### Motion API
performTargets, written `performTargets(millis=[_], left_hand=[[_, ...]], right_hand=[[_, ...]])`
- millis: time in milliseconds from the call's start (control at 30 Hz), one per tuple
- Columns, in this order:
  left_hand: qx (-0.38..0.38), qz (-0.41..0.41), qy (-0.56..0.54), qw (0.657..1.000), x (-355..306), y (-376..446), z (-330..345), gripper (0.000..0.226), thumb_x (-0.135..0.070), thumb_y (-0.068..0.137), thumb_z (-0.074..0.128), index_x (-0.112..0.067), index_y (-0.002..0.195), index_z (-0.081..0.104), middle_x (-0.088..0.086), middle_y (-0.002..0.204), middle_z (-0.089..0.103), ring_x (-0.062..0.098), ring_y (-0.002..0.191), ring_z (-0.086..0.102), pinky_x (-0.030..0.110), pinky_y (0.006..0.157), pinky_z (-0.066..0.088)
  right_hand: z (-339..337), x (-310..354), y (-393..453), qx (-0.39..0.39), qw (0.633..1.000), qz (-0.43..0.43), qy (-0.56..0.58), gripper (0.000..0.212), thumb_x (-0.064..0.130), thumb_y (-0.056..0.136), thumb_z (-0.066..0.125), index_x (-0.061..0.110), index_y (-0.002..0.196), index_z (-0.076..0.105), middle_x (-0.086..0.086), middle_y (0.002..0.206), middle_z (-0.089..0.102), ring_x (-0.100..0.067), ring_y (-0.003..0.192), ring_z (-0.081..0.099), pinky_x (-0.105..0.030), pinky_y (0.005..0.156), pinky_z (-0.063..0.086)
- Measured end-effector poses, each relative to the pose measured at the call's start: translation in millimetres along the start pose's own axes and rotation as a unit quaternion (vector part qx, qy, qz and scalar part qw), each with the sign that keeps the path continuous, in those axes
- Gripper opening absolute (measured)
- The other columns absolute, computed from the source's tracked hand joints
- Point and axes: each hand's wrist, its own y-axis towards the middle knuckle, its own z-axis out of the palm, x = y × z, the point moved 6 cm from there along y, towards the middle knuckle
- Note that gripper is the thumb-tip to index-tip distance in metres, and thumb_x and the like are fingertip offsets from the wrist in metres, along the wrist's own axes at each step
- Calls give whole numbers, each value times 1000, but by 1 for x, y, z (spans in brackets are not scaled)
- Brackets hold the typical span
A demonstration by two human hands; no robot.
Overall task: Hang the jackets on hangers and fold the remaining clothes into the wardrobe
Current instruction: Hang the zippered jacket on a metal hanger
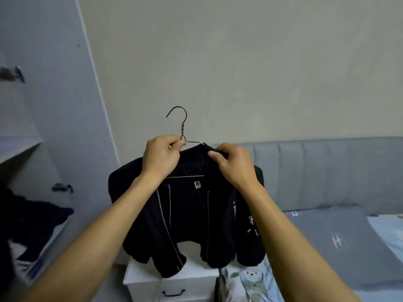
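Note:
A short black jacket (187, 216) with silver zips hangs in the air in front of me on a metal wire hanger (182, 125). The hanger's hook points up and to the left. My left hand (160, 156) pinches the hanger at its twisted neck, just below the hook. My right hand (234, 163) pinches the jacket's collar on the right side, beside the bare wire. The jacket's front is unzipped and both sleeves hang down at the sides.
An open wardrobe (26, 149) stands at the left, with dark clothes (32, 223) piled on a low shelf. A white nightstand (172, 284) with a black handle sits below the jacket. A bed (340, 236) with a grey padded headboard fills the right.

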Motion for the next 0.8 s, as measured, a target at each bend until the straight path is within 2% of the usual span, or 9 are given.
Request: performTargets(millis=[133,200,300,400,467,533,667,800], left_hand=[[-52,-57,39,996,24,-34,-51,31,-25,94,62,-3,72,68,10,65,61,16,66,53,26,68,39],[-78,-73,40,994,36,-42,-72,26,-21,93,63,-2,77,71,12,74,66,20,75,58,28,76,42],[-136,-112,70,982,70,-59,-110,18,-18,93,63,-8,85,76,12,86,69,27,88,60,38,89,46],[-188,-148,122,963,112,-79,-151,16,-24,92,63,-18,89,77,0,88,66,28,96,58,52,100,40],[-220,-166,153,949,143,-97,-182,17,-29,89,63,-21,88,78,-5,91,66,29,100,59,56,102,36],[-250,-171,176,937,168,-112,-203,21,-34,86,60,-22,87,78,-4,96,69,28,104,59,59,103,34],[-305,-243,205,898,212,-150,-239,22,-31,87,59,-21,91,78,1,103,69,28,110,56,59,106,30],[-328,-267,225,878,236,-179,-266,14,-29,90,64,-28,92,77,-6,100,65,24,106,58,58,104,37]], right_hand=[[47,23,-3,64,995,16,69,34,50,82,73,18,76,64,4,69,65,-14,68,62,-31,59,48],[70,38,-3,87,993,11,85,38,54,79,74,17,75,63,2,67,64,-16,67,62,-32,59,49],[118,71,-7,141,985,-5,103,38,55,80,74,18,75,63,1,69,65,-19,68,62,-33,62,50],[171,104,-13,206,972,-36,108,38,52,81,73,15,76,64,-2,72,66,-22,71,63,-36,66,53],[218,129,-17,271,953,-67,120,42,48,82,74,8,75,62,-5,71,66,-25,72,62,-37,67,52],[253,144,-23,339,929,-75,130,48,48,81,75,5,72,56,-5,67,60,-24,68,57,-32,62,45],[323,170,-46,465,870,-69,153,48,51,80,76,17,65,46,-1,61,46,-15,57,44,-29,57,36],[382,190,-68,552,807,-95,190,52,48,80,77,21,61,36,3,58,41,-10,52,41,-25,54,35]])
